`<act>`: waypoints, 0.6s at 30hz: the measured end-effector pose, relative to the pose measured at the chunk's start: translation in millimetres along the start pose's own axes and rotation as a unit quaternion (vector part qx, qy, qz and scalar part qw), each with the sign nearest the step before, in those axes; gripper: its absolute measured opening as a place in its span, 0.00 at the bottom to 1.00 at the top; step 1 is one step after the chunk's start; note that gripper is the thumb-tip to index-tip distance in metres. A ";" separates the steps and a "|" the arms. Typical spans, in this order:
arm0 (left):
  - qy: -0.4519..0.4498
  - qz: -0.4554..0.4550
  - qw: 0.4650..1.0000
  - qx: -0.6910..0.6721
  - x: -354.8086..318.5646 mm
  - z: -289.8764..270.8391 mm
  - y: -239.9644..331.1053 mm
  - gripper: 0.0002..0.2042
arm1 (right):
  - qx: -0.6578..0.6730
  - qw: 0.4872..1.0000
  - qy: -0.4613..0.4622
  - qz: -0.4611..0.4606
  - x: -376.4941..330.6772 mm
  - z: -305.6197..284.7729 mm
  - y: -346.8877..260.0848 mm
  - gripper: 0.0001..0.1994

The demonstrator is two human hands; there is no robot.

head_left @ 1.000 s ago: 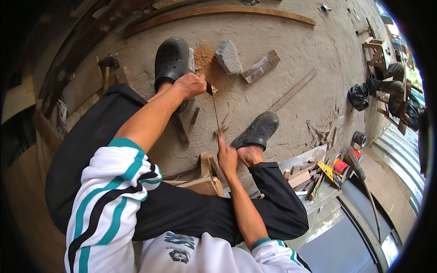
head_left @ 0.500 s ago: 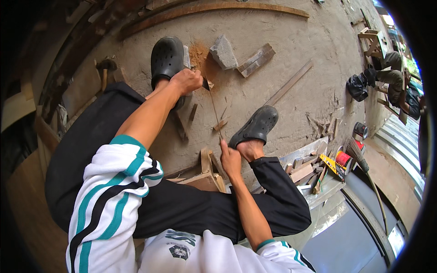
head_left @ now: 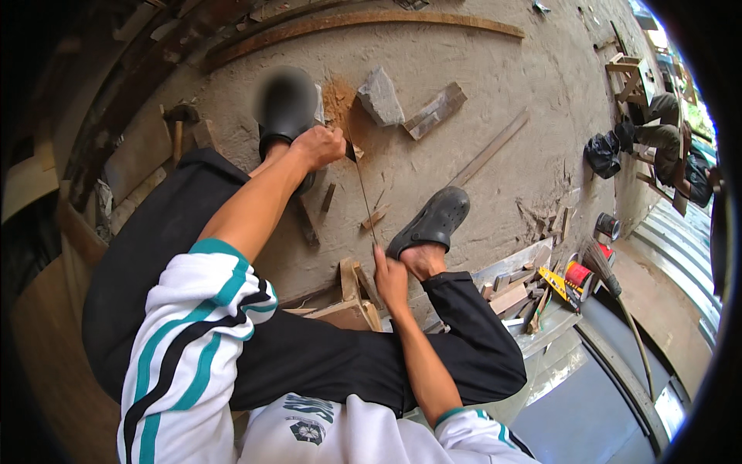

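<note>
My right hand (head_left: 392, 280) is closed at the near end of a thin, straight saw (head_left: 362, 184), seen almost edge-on; its handle is hidden in the fist. The blade runs away from me, past the fingers of my left hand (head_left: 318, 147). That hand is closed beside my left clog (head_left: 285, 116), on a small dark wood piece (head_left: 352, 151) with a pale end. Fingers and foot hide most of the wood. Orange-brown sawdust (head_left: 338, 97) lies on the ground just beyond. My right clog (head_left: 437, 220) rests near the right hand.
A grey stone block (head_left: 379, 97) and a short wood block (head_left: 435, 110) lie ahead. A long thin strip (head_left: 491, 147) is farther right. Wood scraps (head_left: 514, 294), a yellow tool (head_left: 558, 288), cans and a broom (head_left: 607, 271) crowd the right. A hammer (head_left: 179, 127) is left. Another person sits far right.
The whole view has shifted slightly. My right hand and the saw's near end sit a little closer to me; my left hand keeps its grip by the clog.
</note>
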State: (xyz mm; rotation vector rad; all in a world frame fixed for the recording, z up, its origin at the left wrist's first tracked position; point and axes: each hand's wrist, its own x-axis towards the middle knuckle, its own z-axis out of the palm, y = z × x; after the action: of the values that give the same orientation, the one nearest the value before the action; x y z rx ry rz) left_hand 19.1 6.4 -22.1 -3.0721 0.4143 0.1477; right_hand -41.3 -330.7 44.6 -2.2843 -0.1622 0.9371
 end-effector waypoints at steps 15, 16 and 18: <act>-0.014 -0.016 1.000 0.004 -1.5 6.4 0.6 0.04 | 0.009 1.000 0.001 0.011 3.5 -0.3 -11.1 0.35; -0.023 -0.014 1.000 0.014 -0.6 6.4 -0.5 0.04 | 0.020 0.998 -0.006 0.055 -14.2 -9.5 -13.3 0.34; -0.005 -0.011 1.000 0.008 0.6 7.3 1.1 0.05 | -0.003 0.998 -0.003 0.063 -17.2 -16.7 -28.6 0.35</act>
State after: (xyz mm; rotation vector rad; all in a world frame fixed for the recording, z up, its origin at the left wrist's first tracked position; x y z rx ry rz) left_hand 18.8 5.6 -29.4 -3.0570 0.3804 0.1572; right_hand -39.3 -323.1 81.1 -2.3200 -0.0240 1.0077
